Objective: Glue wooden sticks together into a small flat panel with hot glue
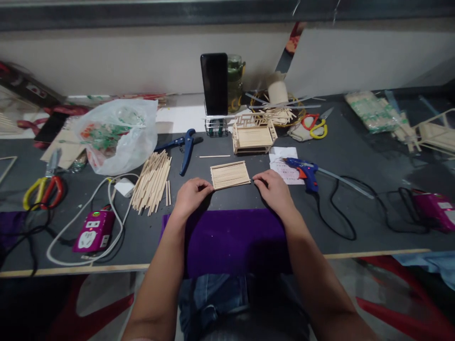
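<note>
A small rectangular panel of pale wooden sticks (230, 175) lies flat on the dark table, with raised sticks along its edges. My left hand (194, 195) is closed, its thumb and fingertips pinched at the panel's lower left corner. Just off the right edge is my right hand (273, 190), fingers curled and thumb near the index finger; whether anything is between them I cannot make out. A single stick (214, 156) lies behind the panel. Further back stands a small stick-built bench-like model (254, 137). The blue glue gun (304, 171) rests right of my right hand, on printed paper (280, 163).
Left are loose sticks (152, 182), a blue cutter (187, 149), a plastic bag (117, 137), scissors (44, 187) and a purple power socket (94, 231) with cables. A phone (215, 84) stands behind. Purple cloth (234, 239) covers the front edge. Another pair of scissors (318, 125) lies back right.
</note>
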`<control>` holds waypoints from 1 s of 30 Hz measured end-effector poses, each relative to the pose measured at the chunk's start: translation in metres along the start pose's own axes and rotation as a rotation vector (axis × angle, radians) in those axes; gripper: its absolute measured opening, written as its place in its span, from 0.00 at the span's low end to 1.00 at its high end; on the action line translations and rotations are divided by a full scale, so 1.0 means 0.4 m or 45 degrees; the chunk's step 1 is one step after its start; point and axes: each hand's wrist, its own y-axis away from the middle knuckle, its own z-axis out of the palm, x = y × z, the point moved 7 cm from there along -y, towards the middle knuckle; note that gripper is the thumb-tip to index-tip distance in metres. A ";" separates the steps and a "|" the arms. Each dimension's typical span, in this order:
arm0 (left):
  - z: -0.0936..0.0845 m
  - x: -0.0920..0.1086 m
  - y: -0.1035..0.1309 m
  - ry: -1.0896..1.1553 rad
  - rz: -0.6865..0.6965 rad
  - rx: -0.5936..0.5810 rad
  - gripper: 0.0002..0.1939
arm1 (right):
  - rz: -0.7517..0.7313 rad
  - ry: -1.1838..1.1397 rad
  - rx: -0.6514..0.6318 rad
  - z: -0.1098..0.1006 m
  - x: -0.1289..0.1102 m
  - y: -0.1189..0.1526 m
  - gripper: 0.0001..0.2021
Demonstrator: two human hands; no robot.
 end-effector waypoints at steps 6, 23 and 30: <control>0.001 -0.003 -0.001 -0.007 -0.026 -0.025 0.07 | 0.027 0.052 -0.050 0.014 0.002 -0.001 0.09; 0.001 0.003 0.002 -0.075 -0.027 -0.018 0.08 | -0.007 0.081 -0.044 0.004 -0.017 0.011 0.11; -0.001 0.005 0.002 -0.071 -0.005 0.013 0.07 | -0.031 0.098 -0.031 0.007 -0.014 0.013 0.10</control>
